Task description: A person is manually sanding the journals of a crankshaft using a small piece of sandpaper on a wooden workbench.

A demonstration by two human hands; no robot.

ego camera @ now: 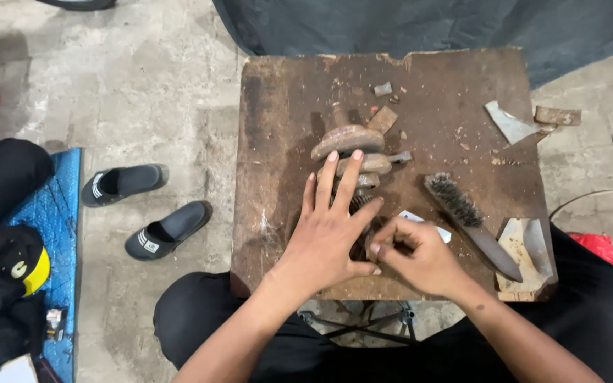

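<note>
The left hand (331, 237) lies flat with its fingers spread on a rusty metal part (352, 152), a stack of rounded brown plates with a spring-like coil at its near end, which rests in the middle of a worn wooden board (285, 106). The right hand (420, 255) sits just beside it, fingers curled and pinched together at the part's near end; what they pinch is hidden. A wire brush (466, 220) lies to the right, near scraps of paper (509, 122). 2 black slippers (147, 209) lie on the concrete floor (143, 85).
</note>
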